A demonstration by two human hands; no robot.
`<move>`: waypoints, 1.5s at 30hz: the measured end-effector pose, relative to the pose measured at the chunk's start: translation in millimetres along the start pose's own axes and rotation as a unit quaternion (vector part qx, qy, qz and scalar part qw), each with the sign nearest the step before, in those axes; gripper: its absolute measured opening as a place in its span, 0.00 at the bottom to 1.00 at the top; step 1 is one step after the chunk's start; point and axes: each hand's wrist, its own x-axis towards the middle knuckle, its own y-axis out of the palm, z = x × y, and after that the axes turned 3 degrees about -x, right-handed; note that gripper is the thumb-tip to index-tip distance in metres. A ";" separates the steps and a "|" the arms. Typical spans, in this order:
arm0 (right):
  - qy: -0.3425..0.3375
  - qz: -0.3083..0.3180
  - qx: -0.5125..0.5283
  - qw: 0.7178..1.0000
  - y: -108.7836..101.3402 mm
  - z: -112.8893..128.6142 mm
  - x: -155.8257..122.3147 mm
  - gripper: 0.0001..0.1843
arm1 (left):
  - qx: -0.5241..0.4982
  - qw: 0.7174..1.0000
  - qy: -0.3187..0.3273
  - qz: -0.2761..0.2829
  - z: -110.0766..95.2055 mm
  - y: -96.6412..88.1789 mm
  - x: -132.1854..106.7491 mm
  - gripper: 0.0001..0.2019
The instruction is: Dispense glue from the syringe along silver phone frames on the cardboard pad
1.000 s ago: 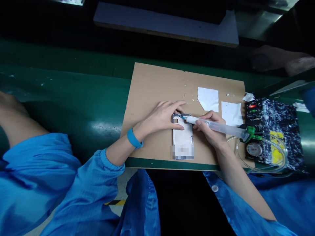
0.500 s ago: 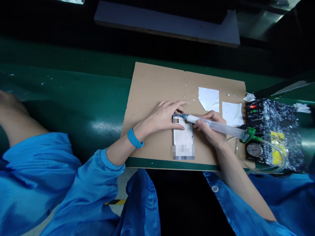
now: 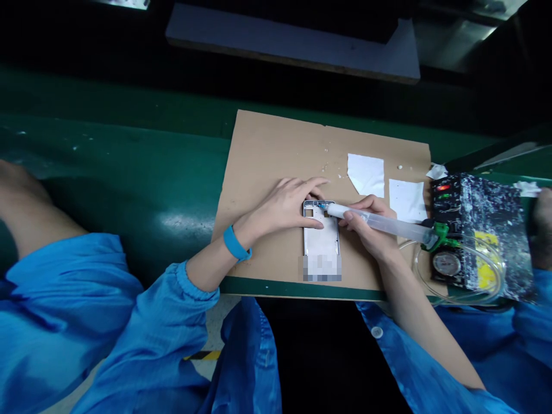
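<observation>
Dark green table (image 3: pixel 142 184) w/ a flat brown cardboard sheet (image 3: pixel 276 149) on it; room behind is dark, a pale grey board (image 3: pixel 293 40) at the far edge. On the cardboard: two white paper scraps (image 3: pixel 366 172), and at its right a black speckled box w/ red and green lights and a round gauge (image 3: pixel 478 230). The silver rectangular phone frame (image 3: pixel 321 236) lies flat near the cardboard's front edge, between both hands. Left hand (image 3: pixel 284 204) – blue wristband (image 3: pixel 235 242), fingers spread – presses on the frame's top-left corner, grip not closed round it. Right hand (image 3: pixel 366 224) has its grip closed on a clear plastic syringe w/ green end fitting (image 3: pixel 388 224), tip at the frame's top edge – clear tube (image 3: pixel 474 287) loops off the back.
</observation>
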 end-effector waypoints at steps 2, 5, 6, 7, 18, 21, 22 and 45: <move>-0.002 0.004 -0.002 1.000 -0.4 -0.8 -0.2 0.33 | 0.000 1.000 0.002 -0.001 0.6 -0.8 -0.5 0.42; -0.002 0.000 0.001 1.000 -0.2 -1.0 -0.1 0.33 | 0.009 1.000 0.001 0.000 0.9 -1.9 -2.2 0.42; -0.001 -0.003 0.006 1.000 0.1 -0.9 0.1 0.33 | 0.014 1.000 0.000 0.002 0.8 -1.6 -2.9 0.43; -0.001 -0.006 0.013 1.000 0.5 -1.0 0.3 0.32 | 0.022 1.000 0.000 0.004 0.6 -0.7 -3.5 0.44; -0.056 -0.170 0.095 0.979 8.1 -2.8 3.8 0.26 | 0.213 0.917 -0.103 -0.322 28.4 -22.2 -5.2 0.47; -0.066 -0.208 0.105 0.970 10.1 -1.9 4.0 0.24 | 0.236 0.867 -0.125 -0.421 41.6 -44.9 -11.1 0.33; -0.068 -0.213 0.108 0.969 10.8 -2.0 4.1 0.25 | 0.236 0.868 -0.129 -0.417 45.2 -49.1 -13.6 0.29; 0.008 -0.311 0.033 0.950 5.8 6.5 16.9 0.20 | 0.286 0.926 -0.128 -0.212 67.9 -64.4 -18.5 0.27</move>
